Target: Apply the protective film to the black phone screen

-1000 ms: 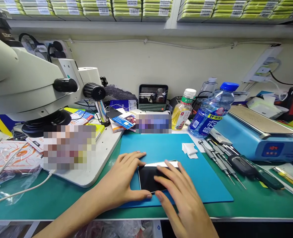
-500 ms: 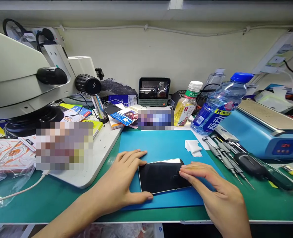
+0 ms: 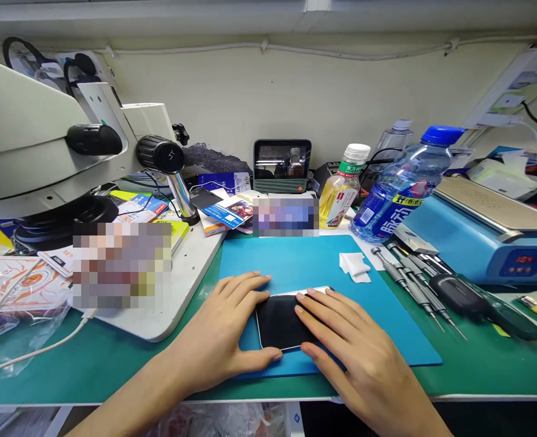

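Note:
A smartphone (image 3: pixel 281 321) with a dark screen and a thin pale frame lies on the blue mat (image 3: pixel 290 258). At its left end is my left hand (image 3: pixel 232 325), index finger at the upper corner and thumb at the lower one, bracing it between them. My right hand (image 3: pixel 354 340) lies over the phone's right part, its fingers stretched out across the glass and the thumb near the lower edge. That part of the phone is hidden under the hand. A crumpled white wipe (image 3: pixel 354 267) rests on the mat behind my right hand.
A microscope (image 3: pixel 36 139) on a white base (image 3: pixel 177 303) stands left. Behind the mat are a yellow drink bottle (image 3: pixel 338 194) and a blue-capped bottle (image 3: pixel 395 194). To the right lie several screwdrivers (image 3: pixel 411 285), a black case (image 3: pixel 457 294) and a blue heating plate (image 3: pixel 468 243).
My right hand has gone from a pinch at the phone's right edge to lying with stretched fingers over the screen, further left. My left hand stays at the left end.

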`<state>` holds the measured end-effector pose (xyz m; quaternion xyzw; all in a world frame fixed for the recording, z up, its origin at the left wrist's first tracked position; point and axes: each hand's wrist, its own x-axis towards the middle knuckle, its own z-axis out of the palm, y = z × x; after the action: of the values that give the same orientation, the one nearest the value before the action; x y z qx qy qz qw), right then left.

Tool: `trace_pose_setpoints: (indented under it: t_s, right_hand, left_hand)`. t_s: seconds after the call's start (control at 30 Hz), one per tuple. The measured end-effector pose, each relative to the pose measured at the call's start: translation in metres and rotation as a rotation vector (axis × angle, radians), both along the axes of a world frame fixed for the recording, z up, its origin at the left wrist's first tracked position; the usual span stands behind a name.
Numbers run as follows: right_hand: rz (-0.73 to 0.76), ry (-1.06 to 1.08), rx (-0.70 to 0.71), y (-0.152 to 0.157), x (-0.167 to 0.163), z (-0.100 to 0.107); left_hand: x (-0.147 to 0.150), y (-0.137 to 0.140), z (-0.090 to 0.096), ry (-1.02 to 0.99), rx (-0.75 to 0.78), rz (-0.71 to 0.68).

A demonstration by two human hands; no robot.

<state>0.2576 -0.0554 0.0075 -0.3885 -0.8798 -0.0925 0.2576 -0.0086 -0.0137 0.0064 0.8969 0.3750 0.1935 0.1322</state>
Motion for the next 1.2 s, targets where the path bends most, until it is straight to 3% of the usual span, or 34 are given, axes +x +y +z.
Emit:
trace_pose_setpoints:
  t_s: [0.3,0.53,0.9,1.2]
  right_hand:
    - [0.108,-0.105,-0.039,-0.002,0.002,0.007]
    - [0.099,-0.169,-0.116,-0.004,0.004,0.004]
    - [0.214,-0.214,-0.167,-0.002,-0.033,0.016]
    - [0.22,-0.052,-0.111,-0.003,-0.026,0.007]
  left_hand:
    - [-0.002,-0.001,-0.002,-0.009,0.011,-0.006]
    - [-0.001,0.0,0.0,-0.033,-0.004,-0.016]
    - [-0.001,0.0,-0.005,-0.047,-0.018,-0.008]
    - [-0.001,0.001,-0.005,-0.058,-0.008,-0.012]
